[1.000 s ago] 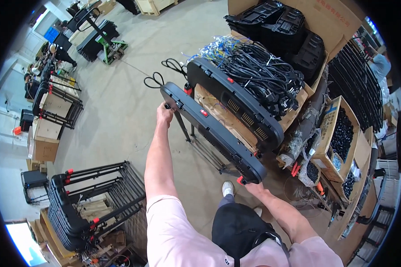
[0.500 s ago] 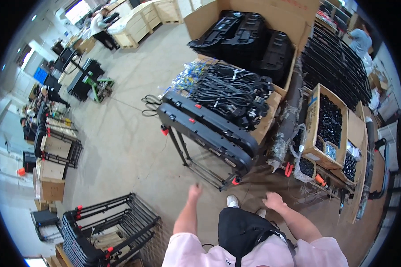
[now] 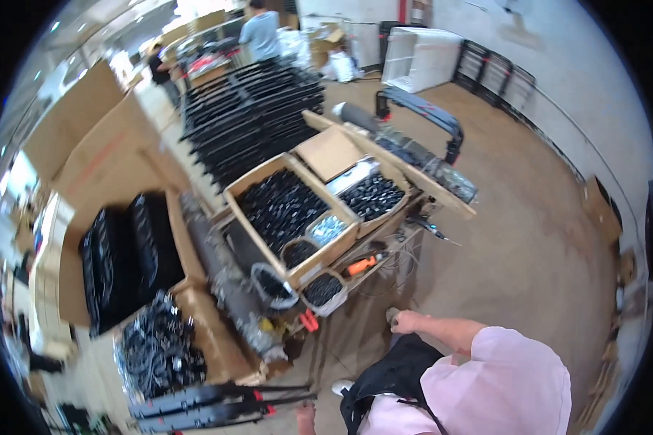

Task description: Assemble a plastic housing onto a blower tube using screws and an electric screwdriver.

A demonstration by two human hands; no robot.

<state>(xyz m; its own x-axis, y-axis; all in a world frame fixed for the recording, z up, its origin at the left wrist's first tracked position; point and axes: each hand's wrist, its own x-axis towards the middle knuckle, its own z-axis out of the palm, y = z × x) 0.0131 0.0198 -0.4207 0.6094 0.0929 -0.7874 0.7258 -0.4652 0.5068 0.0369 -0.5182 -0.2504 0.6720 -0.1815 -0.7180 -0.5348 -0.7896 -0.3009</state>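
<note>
My right hand (image 3: 408, 321) hangs in front of my body over the floor, its fingers smeared by motion. A small greyish shape lies at its fingertips; I cannot tell whether it is a shoe behind the hand. Low in the picture, my left hand (image 3: 306, 411) is blurred beside the ends of the black frames with red parts (image 3: 218, 407). To the front stands a bench with an open carton of small black parts (image 3: 283, 210), a bag of black screws or similar pieces (image 3: 323, 288), an orange-and-black tool (image 3: 364, 264) and red-handled pliers or cutters (image 3: 309, 320).
Left of the bench, a wrapped roll (image 3: 214, 254) lies beside a large carton of black covers (image 3: 130, 254) and a heap of black cables (image 3: 159, 348). Behind are stacked black frames (image 3: 250, 116) and a person in blue (image 3: 261, 35). Brown floor (image 3: 515, 217) extends to the right.
My view has swung to the right, toward the bench and the white wall. The black frames now sit at the lower left. My left hand has dropped to the lower edge.
</note>
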